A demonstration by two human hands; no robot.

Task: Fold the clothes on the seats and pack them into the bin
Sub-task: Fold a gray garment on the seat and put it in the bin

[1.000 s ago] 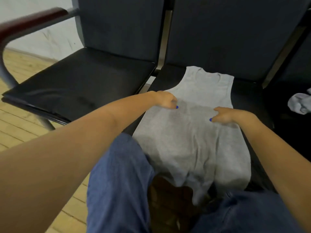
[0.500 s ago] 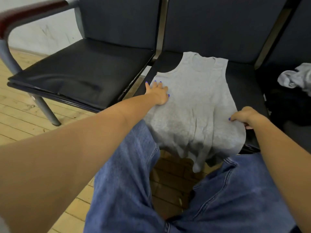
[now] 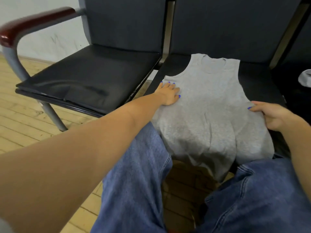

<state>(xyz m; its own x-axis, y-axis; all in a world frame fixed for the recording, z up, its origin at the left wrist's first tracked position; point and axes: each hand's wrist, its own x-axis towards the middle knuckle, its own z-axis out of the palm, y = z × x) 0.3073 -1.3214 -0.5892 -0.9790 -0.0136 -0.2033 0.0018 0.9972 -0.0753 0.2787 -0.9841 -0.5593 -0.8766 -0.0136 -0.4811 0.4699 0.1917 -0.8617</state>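
Observation:
A grey sleeveless top (image 3: pixel 207 111) lies spread front-up on the middle black seat (image 3: pixel 259 81), neck toward the backrest, its hem hanging over the front edge. My left hand (image 3: pixel 169 94) rests flat on the top's left side with fingers spread. My right hand (image 3: pixel 271 115) is at the top's right edge, thumb on the fabric and fingers curled, pinching that edge. No bin is in view.
Left of it stands a bare black seat (image 3: pixel 94 76) with a wooden armrest (image 3: pixel 33 24). A crumpled pale garment (image 3: pixel 305 78) lies on the seat at the far right. My knees in blue jeans (image 3: pixel 139 182) are against the seat front, over a wood floor (image 3: pixel 21 115).
Both hands moved apart from the middle of the top toward its sides. The left hand opened flat on the left side, and the right hand took hold of the right edge.

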